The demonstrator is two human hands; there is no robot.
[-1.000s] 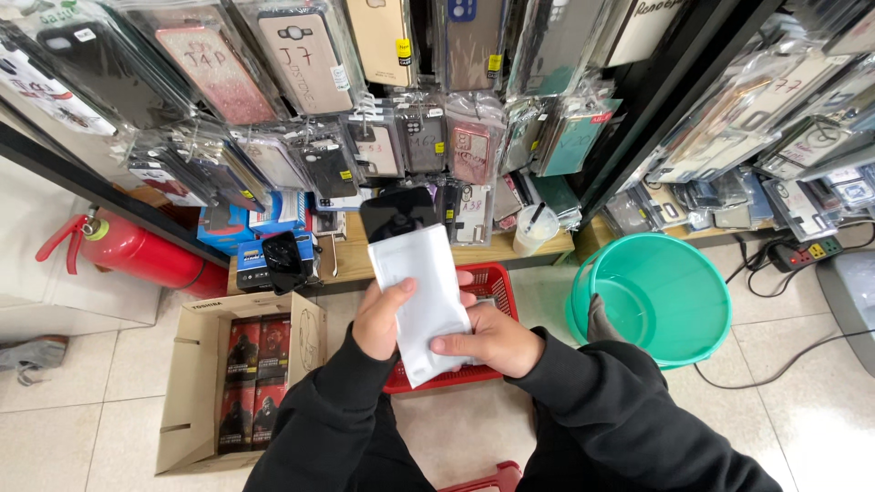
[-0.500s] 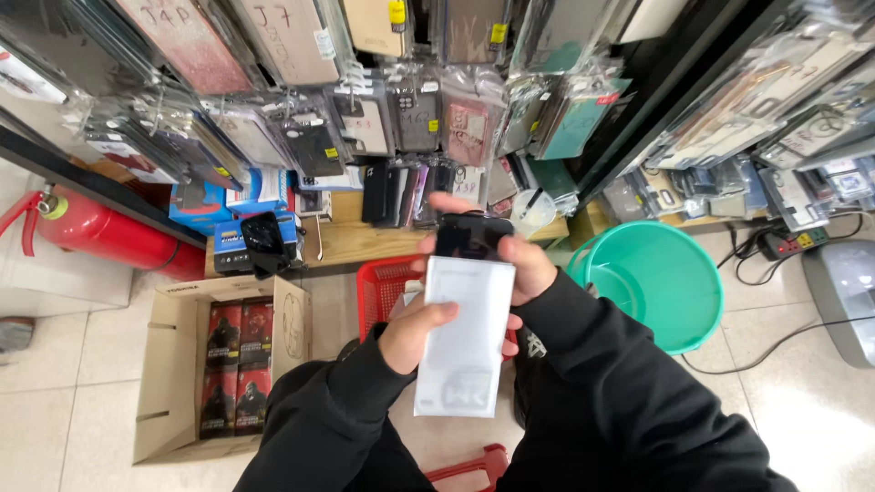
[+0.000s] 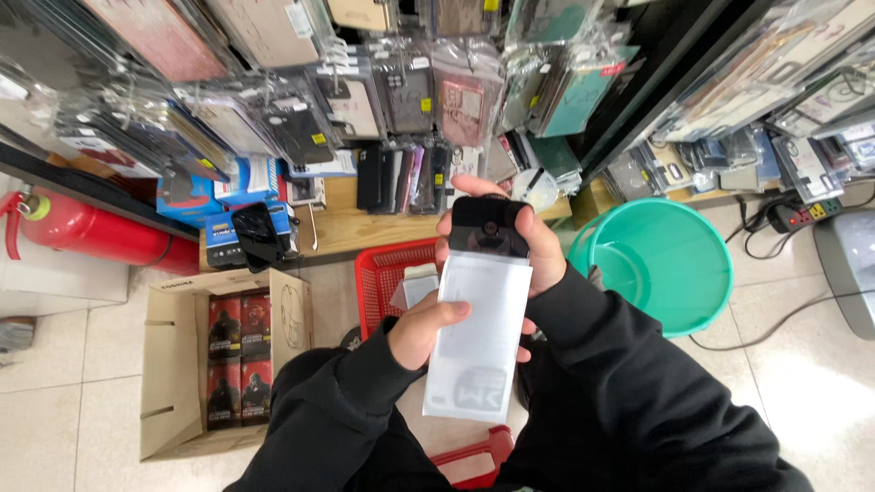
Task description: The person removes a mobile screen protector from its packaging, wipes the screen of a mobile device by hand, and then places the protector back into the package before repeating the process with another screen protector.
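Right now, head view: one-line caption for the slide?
Both hands, left hand and right hand, hold a packaged black phone case above a red basket, beside a teal bucket, facing racks of hanging cases.

My left hand (image 3: 421, 330) grips the white packet (image 3: 476, 339) by its edge, while my right hand (image 3: 533, 244) holds the black phone case (image 3: 489, 229) at the packet's top. Under the packet sits a red basket (image 3: 383, 278); right of it, a green bucket (image 3: 694, 273); left, a cardboard box (image 3: 169, 364).
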